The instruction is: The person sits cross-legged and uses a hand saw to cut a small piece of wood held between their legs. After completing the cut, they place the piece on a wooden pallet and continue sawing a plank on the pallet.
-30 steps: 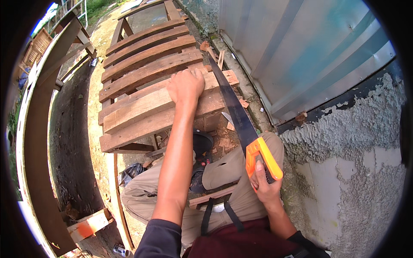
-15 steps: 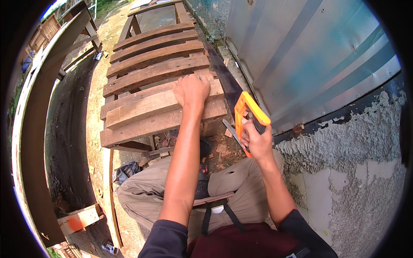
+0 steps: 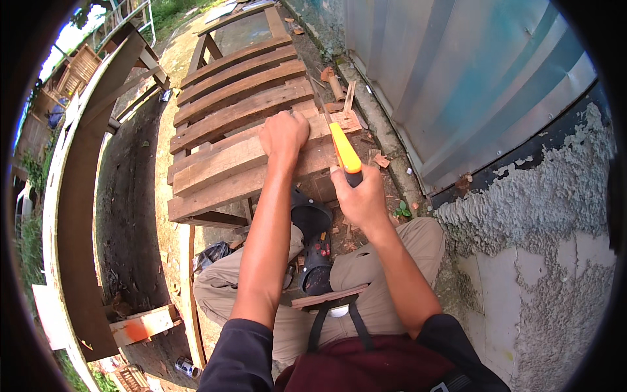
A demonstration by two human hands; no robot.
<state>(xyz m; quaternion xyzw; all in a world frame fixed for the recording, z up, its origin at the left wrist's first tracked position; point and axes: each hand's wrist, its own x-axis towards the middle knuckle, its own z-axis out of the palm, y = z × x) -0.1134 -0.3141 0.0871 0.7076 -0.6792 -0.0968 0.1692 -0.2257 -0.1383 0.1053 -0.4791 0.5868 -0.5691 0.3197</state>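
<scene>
A loose wooden board point(image 3: 219, 167) lies across the near end of a slatted wooden frame point(image 3: 245, 108). My left hand point(image 3: 284, 134) is closed over the board, its fingers curled around the far edge and partly hidden. My right hand point(image 3: 361, 196) grips a handsaw point(image 3: 345, 149) by its yellow and black handle. The saw appears nearly edge-on, with its thin blade extending away from me beside the board's right part. Whether the teeth touch the wood I cannot tell.
A corrugated metal sheet point(image 3: 457, 85) and a rough plastered wall point(image 3: 522, 196) stand close on the right. Wood scraps point(image 3: 381, 161) litter the ground beside the frame. A long wooden structure point(image 3: 81, 189) runs along the left. My crossed legs and dark clogs point(image 3: 318, 274) are below.
My right hand has moved left and up, bringing the handsaw from beside the frame to the board's right part and turning it edge-on. My left hand stays on the board.
</scene>
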